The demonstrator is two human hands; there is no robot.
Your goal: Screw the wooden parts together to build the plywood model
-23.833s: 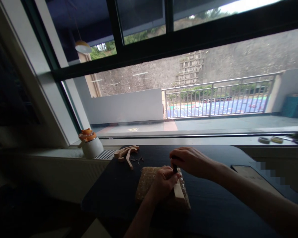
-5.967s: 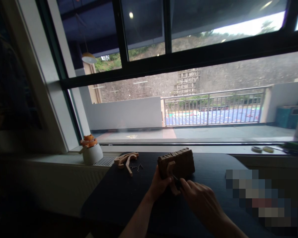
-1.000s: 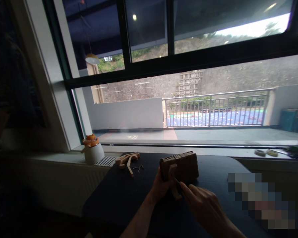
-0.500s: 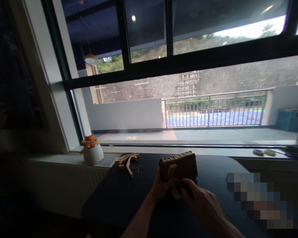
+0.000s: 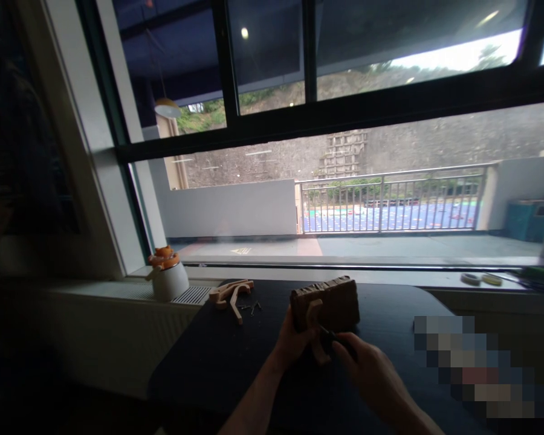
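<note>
One pot [image 5: 170, 285]; then, on the table [image 5: 199, 356], wooden pieces [image 5: 234, 306] and screws [image 5: 254, 310], perhaps three of each. Mid-table, the left hand [image 5: 294, 340] clasps one curved piece [image 5: 319, 352] against one block [image 5: 342, 305]; the right hand [image 5: 369, 365] grasps one dark tool [image 5: 330, 335]. Farther right, two rolls [image 5: 471, 278].

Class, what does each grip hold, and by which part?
Left grip: the brown block, by its left end, and the curved wooden piece, near its middle. Right grip: the dark tool, by its handle.
</note>
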